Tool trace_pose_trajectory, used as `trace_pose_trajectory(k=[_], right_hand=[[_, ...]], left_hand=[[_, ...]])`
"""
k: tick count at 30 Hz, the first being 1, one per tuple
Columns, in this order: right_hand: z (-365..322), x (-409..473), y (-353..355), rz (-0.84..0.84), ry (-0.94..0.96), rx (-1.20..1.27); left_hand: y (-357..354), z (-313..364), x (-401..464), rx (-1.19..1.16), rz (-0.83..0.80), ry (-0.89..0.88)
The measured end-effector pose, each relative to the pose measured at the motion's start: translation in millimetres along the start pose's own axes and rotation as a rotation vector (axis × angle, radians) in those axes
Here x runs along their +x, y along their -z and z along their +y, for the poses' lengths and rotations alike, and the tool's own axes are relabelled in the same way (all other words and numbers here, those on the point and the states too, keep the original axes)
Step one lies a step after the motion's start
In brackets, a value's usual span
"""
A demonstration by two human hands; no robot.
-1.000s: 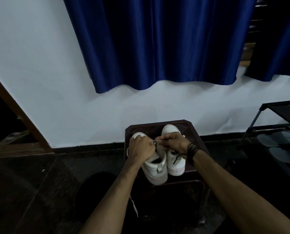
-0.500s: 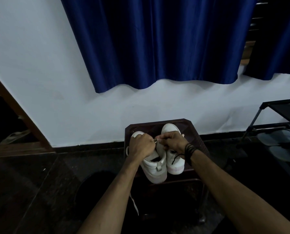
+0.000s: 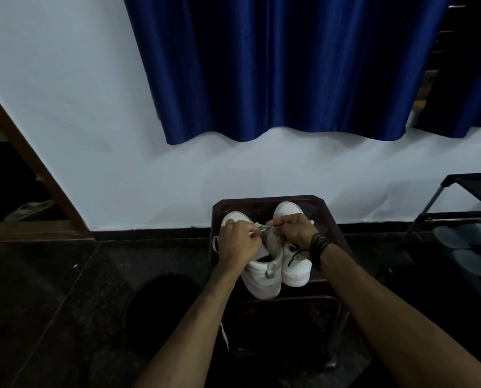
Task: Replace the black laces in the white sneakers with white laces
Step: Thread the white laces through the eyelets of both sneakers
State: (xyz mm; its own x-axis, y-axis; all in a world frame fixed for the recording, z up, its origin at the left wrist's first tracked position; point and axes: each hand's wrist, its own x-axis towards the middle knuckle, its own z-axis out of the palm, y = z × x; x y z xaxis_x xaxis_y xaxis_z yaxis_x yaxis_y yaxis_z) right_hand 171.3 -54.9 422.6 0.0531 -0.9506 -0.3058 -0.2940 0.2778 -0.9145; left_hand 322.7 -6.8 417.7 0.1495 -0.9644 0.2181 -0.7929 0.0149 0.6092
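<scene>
Both white sneakers sit side by side on a dark stool [image 3: 322, 204] against the white wall, toes pointing away from me. My left hand [image 3: 238, 242] lies over the left sneaker [image 3: 261, 278], fingers curled, its grip pinching a white lace [image 3: 257, 233] at the eyelets near the tongue. My right hand [image 3: 292, 229] reaches across from above the right sneaker [image 3: 296, 271], its grip pinching the same lace end where it meets my left fingers. A black lace [image 3: 294, 257] dangles loose from the right sneaker just beside the dark bands on my right wrist. More white lace loops out at the left side of the left sneaker, and a strand hangs below the stool's edge by my left forearm. A blue curtain [image 3: 275, 65] hangs above, and a black rack [image 3: 457, 208] stands to the right.
</scene>
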Motion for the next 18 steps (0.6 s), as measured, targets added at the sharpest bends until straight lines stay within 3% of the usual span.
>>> trace_pose_trajectory(k=[18], right_hand=[[5, -6, 2, -0.078, 0.11, -0.004]], left_hand=[[-9, 13, 3, 0.306, 0.066, 0.011]])
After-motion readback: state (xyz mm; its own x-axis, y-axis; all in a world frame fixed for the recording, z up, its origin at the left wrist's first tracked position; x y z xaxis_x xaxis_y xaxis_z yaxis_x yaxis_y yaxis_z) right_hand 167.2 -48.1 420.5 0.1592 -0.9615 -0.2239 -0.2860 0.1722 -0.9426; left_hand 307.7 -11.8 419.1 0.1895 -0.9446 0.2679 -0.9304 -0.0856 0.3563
